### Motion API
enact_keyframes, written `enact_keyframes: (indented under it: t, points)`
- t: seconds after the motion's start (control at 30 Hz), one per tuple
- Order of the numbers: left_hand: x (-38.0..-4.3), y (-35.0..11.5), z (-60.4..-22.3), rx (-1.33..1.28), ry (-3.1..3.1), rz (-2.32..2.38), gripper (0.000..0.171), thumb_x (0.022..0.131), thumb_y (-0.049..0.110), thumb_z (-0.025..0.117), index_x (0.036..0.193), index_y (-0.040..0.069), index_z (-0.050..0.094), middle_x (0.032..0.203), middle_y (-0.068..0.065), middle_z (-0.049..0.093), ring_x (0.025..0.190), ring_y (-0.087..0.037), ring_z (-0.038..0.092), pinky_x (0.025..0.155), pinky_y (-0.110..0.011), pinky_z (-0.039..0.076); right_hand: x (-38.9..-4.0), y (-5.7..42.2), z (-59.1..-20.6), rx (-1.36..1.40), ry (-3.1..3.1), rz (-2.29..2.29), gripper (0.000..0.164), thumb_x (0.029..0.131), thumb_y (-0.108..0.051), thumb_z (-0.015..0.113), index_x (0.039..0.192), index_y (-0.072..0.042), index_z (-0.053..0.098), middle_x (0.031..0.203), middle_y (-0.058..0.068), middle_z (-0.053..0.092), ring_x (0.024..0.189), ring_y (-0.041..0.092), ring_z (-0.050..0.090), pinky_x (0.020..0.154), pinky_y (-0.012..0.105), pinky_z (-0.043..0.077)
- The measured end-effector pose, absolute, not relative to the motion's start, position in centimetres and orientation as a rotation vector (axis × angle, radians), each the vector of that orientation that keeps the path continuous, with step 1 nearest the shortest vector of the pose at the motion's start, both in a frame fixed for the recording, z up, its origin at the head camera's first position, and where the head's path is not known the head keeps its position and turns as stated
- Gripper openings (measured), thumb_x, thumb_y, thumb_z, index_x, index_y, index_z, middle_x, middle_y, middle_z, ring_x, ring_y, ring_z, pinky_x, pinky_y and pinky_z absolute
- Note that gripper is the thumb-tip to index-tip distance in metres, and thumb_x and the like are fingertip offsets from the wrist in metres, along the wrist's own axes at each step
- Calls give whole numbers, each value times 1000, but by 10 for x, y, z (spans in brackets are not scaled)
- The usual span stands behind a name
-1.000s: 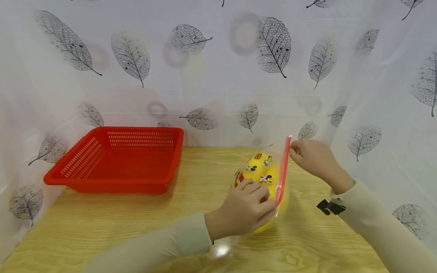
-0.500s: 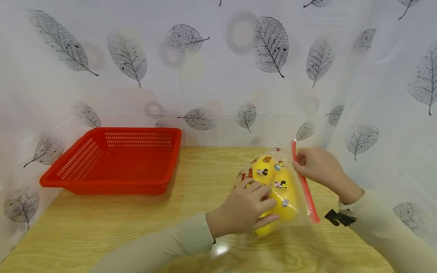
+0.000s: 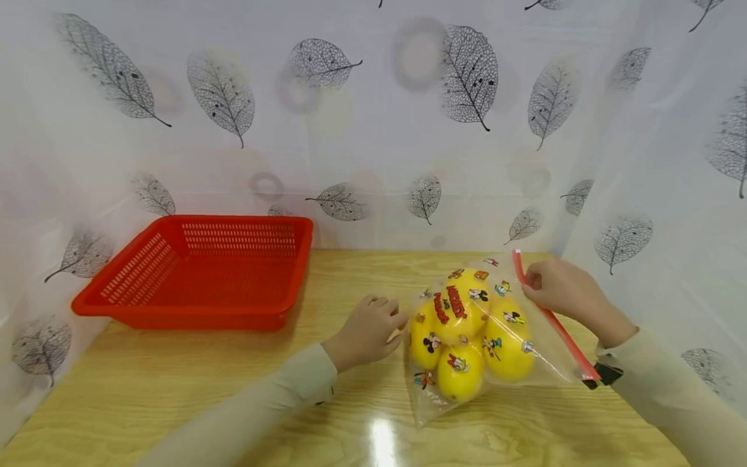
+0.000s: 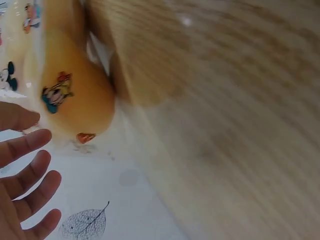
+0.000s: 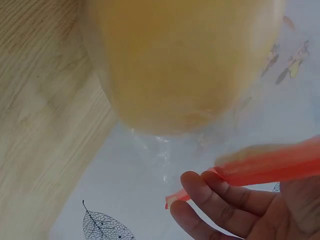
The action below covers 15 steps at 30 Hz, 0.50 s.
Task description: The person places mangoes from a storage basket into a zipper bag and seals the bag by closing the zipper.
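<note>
A clear zip bag with cartoon prints and a red zip strip lies on the table, its strip edge to the right. Several smooth yellow lemon-like fruits fill its left part. My right hand pinches the upper part of the red strip between thumb and fingers, also visible in the right wrist view. At the bag's left edge, my left hand has loosely bent fingers holding nothing. In the left wrist view its fingertips are close to the bag; I cannot tell whether they touch it.
A red plastic basket with perforated walls stands at the back left of the wooden table. A whitish leaf-printed curtain encloses the back and both sides.
My left hand has come off the bag and moved left. The right hand has drawn the red strip rightward and slightly down, so the bag lies flatter and more of the yellow fruits show.
</note>
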<state>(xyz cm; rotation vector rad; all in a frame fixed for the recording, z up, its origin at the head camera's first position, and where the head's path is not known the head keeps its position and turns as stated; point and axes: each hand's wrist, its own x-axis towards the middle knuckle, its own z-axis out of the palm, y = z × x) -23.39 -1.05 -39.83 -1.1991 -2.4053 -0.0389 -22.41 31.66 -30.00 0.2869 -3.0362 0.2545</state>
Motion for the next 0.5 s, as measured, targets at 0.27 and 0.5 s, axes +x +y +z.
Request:
enact_keyframes:
  t: [0.27,0.5]
  points:
    - [-229,3,-410,-1294,-2626,49,43,91,60,41,87,24,64,101,4,63,100,-15,58,95,-37,44,-225,330,-317,299,-3038,206,14,81,-16,62,69,-8,60,64,1,55,58,15,43,53,27,34]
    - [-224,14,-411,-1285,-2702,-177,28,88,50,57,77,25,64,98,9,65,98,-11,59,97,-38,43,-225,332,-330,348,-2987,168,10,78,-14,64,71,-7,62,61,0,54,57,14,42,54,27,33]
